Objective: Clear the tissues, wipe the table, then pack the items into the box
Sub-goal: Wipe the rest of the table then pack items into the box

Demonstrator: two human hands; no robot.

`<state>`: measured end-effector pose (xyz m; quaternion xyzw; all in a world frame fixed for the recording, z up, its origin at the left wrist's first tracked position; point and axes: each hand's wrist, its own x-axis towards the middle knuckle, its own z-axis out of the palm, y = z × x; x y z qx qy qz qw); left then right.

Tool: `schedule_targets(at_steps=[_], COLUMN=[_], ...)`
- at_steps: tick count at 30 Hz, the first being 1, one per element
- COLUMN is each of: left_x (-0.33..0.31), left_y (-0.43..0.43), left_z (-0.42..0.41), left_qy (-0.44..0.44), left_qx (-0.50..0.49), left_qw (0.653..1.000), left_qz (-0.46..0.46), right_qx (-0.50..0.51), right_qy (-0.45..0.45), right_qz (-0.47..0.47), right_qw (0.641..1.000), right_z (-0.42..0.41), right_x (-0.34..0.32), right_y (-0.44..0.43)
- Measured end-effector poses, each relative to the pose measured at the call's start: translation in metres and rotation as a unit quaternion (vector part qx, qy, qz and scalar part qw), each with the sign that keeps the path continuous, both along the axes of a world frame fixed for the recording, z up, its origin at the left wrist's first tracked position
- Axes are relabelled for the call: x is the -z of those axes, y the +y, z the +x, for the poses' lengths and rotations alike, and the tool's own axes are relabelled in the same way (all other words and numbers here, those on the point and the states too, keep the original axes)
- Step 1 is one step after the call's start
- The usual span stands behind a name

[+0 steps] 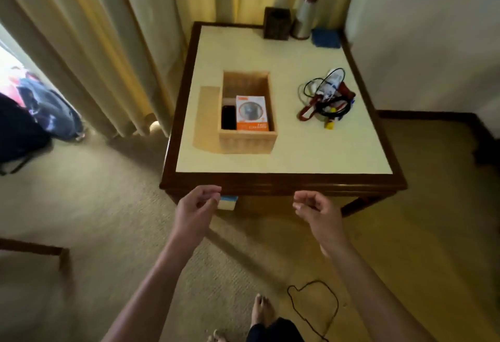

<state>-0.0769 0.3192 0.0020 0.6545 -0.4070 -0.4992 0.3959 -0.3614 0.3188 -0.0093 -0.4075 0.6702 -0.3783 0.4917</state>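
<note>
Right grip [313,206] hangs loosely curled and empty before the tabletop [284,157]. Left grip [198,206] curls beside a blue-white block [227,203]; whether it holds it, I cannot tell. Cables [326,97] lie beside the box [247,141].

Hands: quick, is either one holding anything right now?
Left hand: loosely curled; whether it touches the blue-and-white block beside its fingertips cannot be told.
Right hand: loosely curled, open, holding nothing.

Bare forearms [151,274], bare feet [262,310], dark trouser leg [273,331]
</note>
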Motion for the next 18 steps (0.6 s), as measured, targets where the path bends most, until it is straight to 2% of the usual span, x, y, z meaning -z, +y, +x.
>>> schedule_targets(at_steps=[5, 9, 15, 18], left_x=[-0.064, -0.089, -0.103, -0.104], left_y=[-0.043, -0.093, -0.187, -0.232], left_z=[-0.015, -0.027, -0.049, -0.062], left_qy=[-0.024, -0.049, -0.117, -0.154], left_qx=[0.027, 0.028, 0.010, 0.001], left_qw=[0.999, 0.995, 0.990, 0.986], left_qz=[-0.039, -0.078, -0.081, -0.062], right_qx=[0.034, 0.059, 0.049, 0.042], right_qy=[-0.017, -0.014, -0.007, 0.045], right_qz=[-0.049, -0.062, -0.096, -0.108], right_qw=[0.998, 0.996, 0.994, 0.992], right_z=[-0.034, -0.061, -0.113, -0.135], right_x=[-0.063, -0.090, -0.099, -0.093], right_y=[-0.025, -0.069, -0.187, -0.257])
